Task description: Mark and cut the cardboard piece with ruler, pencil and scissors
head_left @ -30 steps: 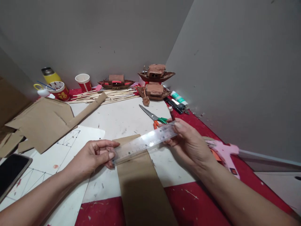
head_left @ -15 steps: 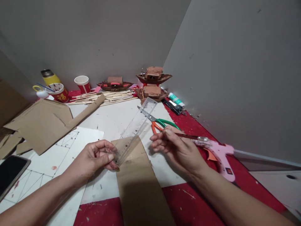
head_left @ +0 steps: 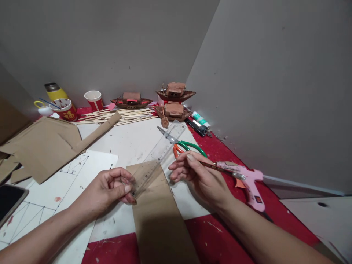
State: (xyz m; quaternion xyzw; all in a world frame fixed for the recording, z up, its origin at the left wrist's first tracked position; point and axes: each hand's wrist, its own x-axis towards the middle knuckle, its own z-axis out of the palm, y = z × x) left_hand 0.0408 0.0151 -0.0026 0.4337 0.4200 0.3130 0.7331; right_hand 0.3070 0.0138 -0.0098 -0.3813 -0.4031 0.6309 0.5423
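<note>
Ruler (head_left: pixel 156 163) slants forward from left hand (head_left: pixel 111 187) pinching its end; right hand (head_left: pixel 202 178) clasps dark stick (head_left: pixel 216 167).

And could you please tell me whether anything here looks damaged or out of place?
Mildly: a reddish smudge mars the drawing sheet at left, unlike its dark lines, and pale scraps litter the red tablecloth, looking like leftover debris.

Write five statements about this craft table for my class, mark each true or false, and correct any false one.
1. The left hand holds a clear ruler. True.
2. In this view, the ruler overlaps the scissors. True.
3. Both scissor handles are green. False: one is orange.
4. A pink glue gun is right of the right hand. True.
5. The right hand grips the glue gun. False: it holds a slim dark tool.
</note>
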